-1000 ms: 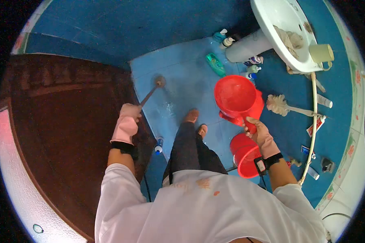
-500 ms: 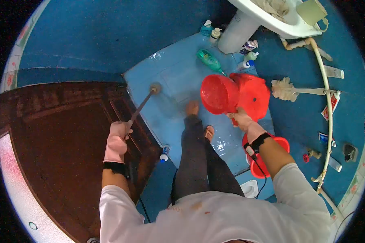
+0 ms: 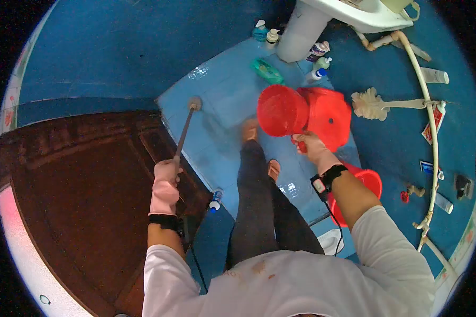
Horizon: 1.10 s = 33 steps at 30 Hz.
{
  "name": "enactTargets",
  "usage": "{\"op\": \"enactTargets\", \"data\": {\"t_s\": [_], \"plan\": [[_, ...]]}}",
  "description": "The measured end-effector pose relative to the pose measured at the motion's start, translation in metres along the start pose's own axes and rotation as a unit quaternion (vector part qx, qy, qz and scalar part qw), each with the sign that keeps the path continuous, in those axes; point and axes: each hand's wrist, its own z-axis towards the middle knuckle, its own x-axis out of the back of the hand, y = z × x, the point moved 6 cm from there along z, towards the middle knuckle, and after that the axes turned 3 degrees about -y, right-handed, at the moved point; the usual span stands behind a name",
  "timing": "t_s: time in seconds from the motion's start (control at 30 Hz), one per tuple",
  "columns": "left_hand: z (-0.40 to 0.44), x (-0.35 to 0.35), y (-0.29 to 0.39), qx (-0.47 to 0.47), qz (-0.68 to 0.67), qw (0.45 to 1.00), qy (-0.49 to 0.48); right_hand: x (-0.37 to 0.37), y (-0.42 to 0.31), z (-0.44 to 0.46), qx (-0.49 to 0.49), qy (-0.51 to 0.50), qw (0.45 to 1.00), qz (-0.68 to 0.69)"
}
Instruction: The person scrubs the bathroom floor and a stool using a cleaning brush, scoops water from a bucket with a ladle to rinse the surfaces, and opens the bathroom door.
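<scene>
My left hand (image 3: 166, 173), in a pink rubber glove, is closed around the handle of a long-handled scrub brush (image 3: 183, 135). The brush's round head is against the blue tiled floor (image 3: 219, 108), near the wall and the brown door. In my right hand (image 3: 316, 148), also gloved in pink, is the handle of a red water dipper (image 3: 283, 111), its mouth facing up. What the dipper contains I cannot make out. Beside it and partly behind it is a red plastic stool (image 3: 334, 116).
A red bucket (image 3: 369, 182) stands under my right forearm. Behind the stool are a green bottle (image 3: 267, 71), several other bottles and the sink pedestal (image 3: 301, 34). The brown door (image 3: 84, 211) fills the left; a blue-capped bottle (image 3: 216, 199) lies near its edge. Pipes (image 3: 428, 142) run along the right wall.
The view has shifted slightly, with the sink higher in it. My left hand has come a little to the right, turning the brush handle more upright. My right hand still holds the dipper by the stool.
</scene>
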Motion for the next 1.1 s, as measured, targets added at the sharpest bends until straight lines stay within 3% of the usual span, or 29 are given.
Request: {"op": "enactTargets", "data": {"t_s": [0.13,0.37,0.47,0.57,0.67,0.77,0.9,1.0,1.1], "plan": [[-0.003,0.002,0.002,0.026,0.018,1.0,0.003,0.032,0.012,-0.041,-0.029,-0.057,0.982,0.177],[0.0,0.003,0.008,-0.001,0.042,0.999,-0.014,0.084,0.028,-0.117,-0.035,-0.018,0.98,0.195],[0.0,0.005,0.015,-0.002,0.05,0.999,-0.022,0.091,0.029,-0.134,-0.039,0.055,0.979,0.191],[0.0,0.006,0.024,-0.016,0.061,0.997,-0.053,0.1,0.05,-0.118,-0.078,0.062,0.973,0.209],[0.009,0.008,0.023,-0.024,0.056,0.996,-0.06,0.085,0.031,-0.103,-0.079,0.145,0.973,0.164],[0.007,0.011,0.026,-0.021,0.047,0.997,-0.056,0.037,-0.042,-0.09,-0.115,0.258,0.955,0.09],[0.011,0.026,0.039,-0.038,0.086,0.993,-0.066,-0.026,-0.146,-0.031,-0.15,0.281,0.944,0.087],[0.025,0.044,0.053,-0.037,0.099,0.992,-0.071,-0.064,-0.213,0.008,-0.147,0.269,0.934,0.185],[0.044,0.062,0.068,-0.057,0.152,0.983,-0.081,-0.094,-0.245,0.028,-0.067,0.227,0.888,0.394]]}}
